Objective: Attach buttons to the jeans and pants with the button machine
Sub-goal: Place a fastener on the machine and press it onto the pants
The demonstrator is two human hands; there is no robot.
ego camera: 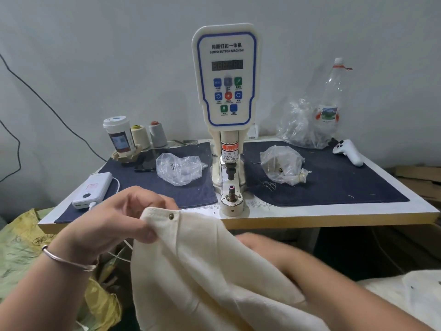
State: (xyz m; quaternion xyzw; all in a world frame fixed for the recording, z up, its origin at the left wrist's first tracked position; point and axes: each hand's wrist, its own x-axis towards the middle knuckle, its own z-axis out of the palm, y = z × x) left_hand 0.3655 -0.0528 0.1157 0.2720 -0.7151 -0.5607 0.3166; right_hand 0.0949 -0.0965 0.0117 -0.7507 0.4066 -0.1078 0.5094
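Left hand [119,220] pinches the top edge of the cream pants [202,271], just beside a fastened button [171,216]; right hand [260,244] lies mostly hidden behind the cloth, its grip impossible to tell. At twelve o'clock stands the button machine [226,115]. Flanking it, two clear bags [181,169] hold small metal parts. A power bank [94,189] lies at ten o'clock.

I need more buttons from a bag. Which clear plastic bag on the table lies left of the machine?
The flat crumpled bag on the left dark cloth, beside the power bank. The other two bags lie right of the machine.
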